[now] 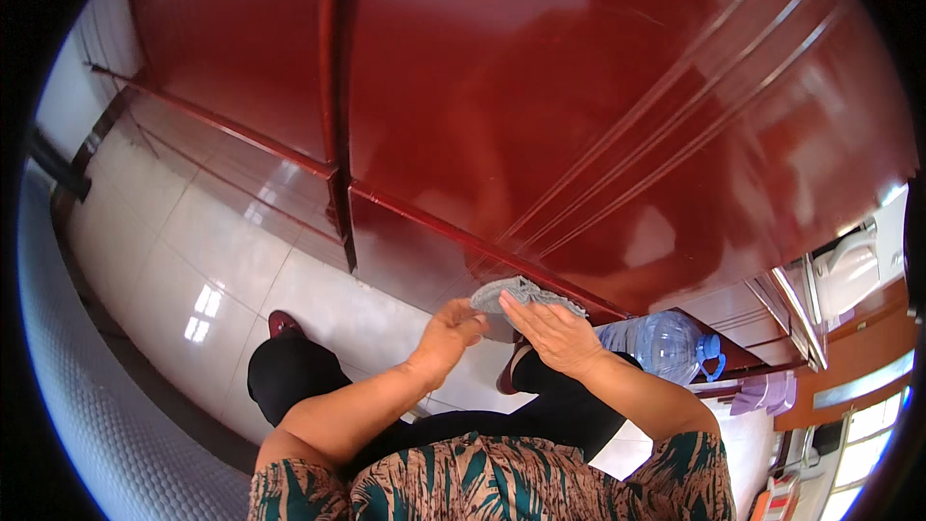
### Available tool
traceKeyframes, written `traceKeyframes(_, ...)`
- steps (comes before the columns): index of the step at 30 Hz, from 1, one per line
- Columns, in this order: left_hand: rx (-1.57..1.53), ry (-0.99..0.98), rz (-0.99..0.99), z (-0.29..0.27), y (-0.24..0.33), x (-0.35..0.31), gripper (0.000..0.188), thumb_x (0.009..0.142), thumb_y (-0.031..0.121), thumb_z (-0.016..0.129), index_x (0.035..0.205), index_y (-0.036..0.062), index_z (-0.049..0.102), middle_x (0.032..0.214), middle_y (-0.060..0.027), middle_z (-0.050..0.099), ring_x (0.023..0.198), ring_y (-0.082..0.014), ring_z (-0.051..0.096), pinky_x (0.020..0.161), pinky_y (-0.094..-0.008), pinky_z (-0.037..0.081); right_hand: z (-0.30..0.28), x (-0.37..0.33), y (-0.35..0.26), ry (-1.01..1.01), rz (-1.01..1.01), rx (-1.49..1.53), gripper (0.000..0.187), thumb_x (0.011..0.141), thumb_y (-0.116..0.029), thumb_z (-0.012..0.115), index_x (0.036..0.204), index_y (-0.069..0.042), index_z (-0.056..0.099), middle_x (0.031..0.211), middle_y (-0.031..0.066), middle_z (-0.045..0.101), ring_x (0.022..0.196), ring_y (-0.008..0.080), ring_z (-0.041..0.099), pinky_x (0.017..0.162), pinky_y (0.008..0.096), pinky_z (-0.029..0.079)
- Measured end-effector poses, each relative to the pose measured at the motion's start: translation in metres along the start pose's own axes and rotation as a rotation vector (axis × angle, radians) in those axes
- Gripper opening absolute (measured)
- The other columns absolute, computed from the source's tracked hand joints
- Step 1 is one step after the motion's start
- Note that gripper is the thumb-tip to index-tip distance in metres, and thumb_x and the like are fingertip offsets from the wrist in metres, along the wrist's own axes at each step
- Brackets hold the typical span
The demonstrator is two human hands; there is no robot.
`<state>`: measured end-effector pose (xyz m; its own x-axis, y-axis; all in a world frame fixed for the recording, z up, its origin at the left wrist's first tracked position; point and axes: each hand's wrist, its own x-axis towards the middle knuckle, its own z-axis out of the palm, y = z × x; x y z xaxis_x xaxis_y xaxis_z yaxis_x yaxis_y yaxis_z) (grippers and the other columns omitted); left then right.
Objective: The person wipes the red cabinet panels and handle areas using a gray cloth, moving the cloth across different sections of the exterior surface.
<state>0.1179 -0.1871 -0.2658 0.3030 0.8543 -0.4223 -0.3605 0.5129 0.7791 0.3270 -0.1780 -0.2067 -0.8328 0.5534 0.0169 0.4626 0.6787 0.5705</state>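
A folded grey cloth (502,289) is between my hands, in front of the lower edge of a glossy red-brown cabinet panel (540,116). My right hand (558,333) lies over the cloth with its fingers extended along it, pressing it from the near side. Beside the cloth's left end, my left hand (449,336) is curled, its fingertips at the cloth's edge. Part of the cloth is hidden behind my right fingers. Both forearms reach up from a patterned short-sleeved top.
A large clear water jug (666,342) with a blue cap and handle stands right of my right hand, close to my knee. White floor tiles (207,270) spread at the left. A grey textured surface (106,376) curves along the left rim. Purple cloth (767,394) hangs farther right.
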Motion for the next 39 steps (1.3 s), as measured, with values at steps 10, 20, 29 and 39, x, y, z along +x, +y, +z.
traceKeyframes(10,-0.202,0.275,0.363,-0.056,0.070,-0.039,0.040,0.092,0.013,0.054,0.130,0.0028,0.046,0.130,-0.0116,0.052,0.112,-0.0210,0.056,0.093,-0.0329,0.044,0.020,0.096,-0.020,0.123,-0.137,-0.213,0.055,0.090,-0.023,0.038,0.143,-0.007,0.040,0.151,0.0036,0.034,0.139,0.0117,0.029,0.115,0.0339,0.011)
traceKeyframes(20,-0.288,0.391,0.475,-0.079,0.106,-0.036,0.038,0.091,0.015,0.053,0.127,0.0030,0.050,0.125,-0.0104,0.056,0.108,-0.0178,0.057,0.094,-0.0310,0.043,0.044,0.146,-0.053,0.132,-0.155,-0.455,0.059,0.092,-0.027,0.038,0.148,-0.008,0.030,0.156,0.0029,0.023,0.146,0.0172,0.012,0.117,0.0394,0.000)
traceKeyframes(29,-0.245,0.350,0.400,-0.074,0.104,-0.038,0.033,0.092,0.019,0.058,0.121,0.0047,0.056,0.119,-0.0091,0.061,0.105,-0.0163,0.058,0.092,-0.0298,0.043,0.100,-0.013,-0.051,-0.450,-0.531,-0.273,0.057,0.099,-0.029,0.028,0.149,-0.003,0.023,0.158,0.0050,0.014,0.147,0.0188,0.007,0.117,0.0393,-0.004)
traceKeyframes(39,-0.266,0.328,0.399,-0.070,0.107,-0.048,0.032,0.092,0.018,0.057,0.122,0.0049,0.056,0.117,-0.0091,0.062,0.105,-0.0163,0.058,0.093,-0.0303,0.043,0.155,-0.057,-0.085,-0.577,-0.486,-0.186,0.058,0.097,-0.027,0.031,0.149,-0.002,0.024,0.158,0.0041,0.018,0.146,0.0180,0.009,0.118,0.0396,-0.004)
